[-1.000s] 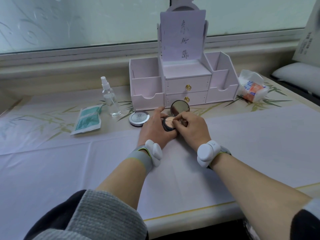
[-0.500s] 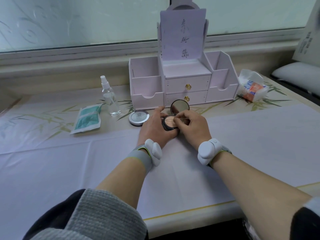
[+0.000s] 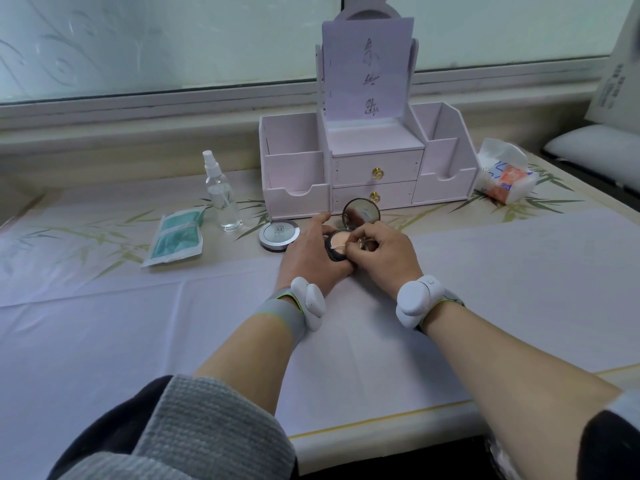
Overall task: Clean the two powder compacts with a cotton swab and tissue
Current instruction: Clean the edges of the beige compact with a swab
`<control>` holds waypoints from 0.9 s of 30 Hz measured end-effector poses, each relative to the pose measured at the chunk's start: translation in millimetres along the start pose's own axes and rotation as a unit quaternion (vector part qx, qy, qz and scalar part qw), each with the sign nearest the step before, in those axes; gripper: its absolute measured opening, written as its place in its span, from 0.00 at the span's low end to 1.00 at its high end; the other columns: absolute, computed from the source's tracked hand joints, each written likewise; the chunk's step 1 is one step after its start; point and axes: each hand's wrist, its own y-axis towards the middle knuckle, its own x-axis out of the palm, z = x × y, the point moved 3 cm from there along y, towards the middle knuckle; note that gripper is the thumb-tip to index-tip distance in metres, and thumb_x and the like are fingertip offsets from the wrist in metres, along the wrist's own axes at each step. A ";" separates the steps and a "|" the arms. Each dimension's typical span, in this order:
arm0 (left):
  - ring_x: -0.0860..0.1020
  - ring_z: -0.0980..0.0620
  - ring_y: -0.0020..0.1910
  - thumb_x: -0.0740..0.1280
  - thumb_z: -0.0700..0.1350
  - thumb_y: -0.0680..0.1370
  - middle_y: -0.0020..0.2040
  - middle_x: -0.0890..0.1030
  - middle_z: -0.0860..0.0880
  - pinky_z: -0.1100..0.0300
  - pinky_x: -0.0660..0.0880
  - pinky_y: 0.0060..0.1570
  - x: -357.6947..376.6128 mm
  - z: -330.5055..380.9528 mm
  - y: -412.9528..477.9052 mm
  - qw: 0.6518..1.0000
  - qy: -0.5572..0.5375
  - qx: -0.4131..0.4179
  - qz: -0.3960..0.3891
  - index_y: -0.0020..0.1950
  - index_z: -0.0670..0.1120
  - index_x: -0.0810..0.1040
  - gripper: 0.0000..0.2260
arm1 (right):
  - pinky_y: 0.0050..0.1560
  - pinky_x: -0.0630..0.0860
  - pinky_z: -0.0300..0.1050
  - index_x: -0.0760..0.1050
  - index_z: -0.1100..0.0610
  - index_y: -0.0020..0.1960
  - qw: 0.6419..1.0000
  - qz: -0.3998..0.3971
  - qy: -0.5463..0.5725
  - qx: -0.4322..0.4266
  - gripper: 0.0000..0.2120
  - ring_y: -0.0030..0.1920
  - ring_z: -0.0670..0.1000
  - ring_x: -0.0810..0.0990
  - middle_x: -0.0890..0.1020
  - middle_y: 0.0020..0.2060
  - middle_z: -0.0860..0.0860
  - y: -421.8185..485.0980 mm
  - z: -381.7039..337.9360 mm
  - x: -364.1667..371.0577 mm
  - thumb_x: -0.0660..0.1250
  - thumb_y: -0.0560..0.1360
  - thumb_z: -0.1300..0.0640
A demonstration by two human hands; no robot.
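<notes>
Frosted window (image 3: 156, 46) over grey sill (image 3: 121, 126); tabletop (image 3: 363, 429) under white sheet (image 3: 519, 289), bamboo-print cloth (image 3: 86, 233) behind. Soft daylight.

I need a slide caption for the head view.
The left hand holds the open compact while the right hand touches a cotton swab to its powder; second compact lies closed.

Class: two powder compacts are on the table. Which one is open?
The black compact in the left hand, its mirror lid raised; the silver compact beside it is shut.

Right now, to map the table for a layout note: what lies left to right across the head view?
From the left: teal packet → clear spray bottle → closed silver compact → open compact → tissue pack.
</notes>
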 end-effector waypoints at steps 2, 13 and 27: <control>0.79 0.55 0.60 0.76 0.54 0.64 0.61 0.80 0.59 0.52 0.76 0.61 0.3 0.4 -0.1 1.000 -0.004 0.001 0.001 0.74 0.53 0.65 0.40 | 0.45 0.76 0.49 0.81 0.50 0.40 1.000 0.005 0.011 0.006 0.02 0.40 0.49 0.76 0.78 0.38 0.48 0.0 0.3 -1.0 0.73 0.67 0.55; 0.79 0.55 0.60 0.77 0.57 0.66 0.60 0.80 0.59 0.52 0.76 0.61 1.1 1.1 -1.3 1.000 0.000 0.006 0.019 0.73 0.54 0.66 0.39 | 0.47 0.75 0.50 0.79 0.55 0.44 0.996 0.083 -0.007 0.036 0.05 0.44 0.53 0.78 0.80 0.43 0.51 4.5 13.2 -5.9 0.68 0.75 0.54; 0.78 0.55 0.60 0.78 0.56 0.66 0.59 0.80 0.58 0.56 0.75 0.60 0.9 0.1 -0.4 1.000 0.004 0.014 0.027 0.73 0.53 0.67 0.38 | 0.42 0.73 0.47 0.77 0.56 0.42 0.993 0.097 -0.050 0.053 0.03 0.41 0.53 0.75 0.79 0.42 0.51 3.6 15.7 -6.5 0.68 0.71 0.56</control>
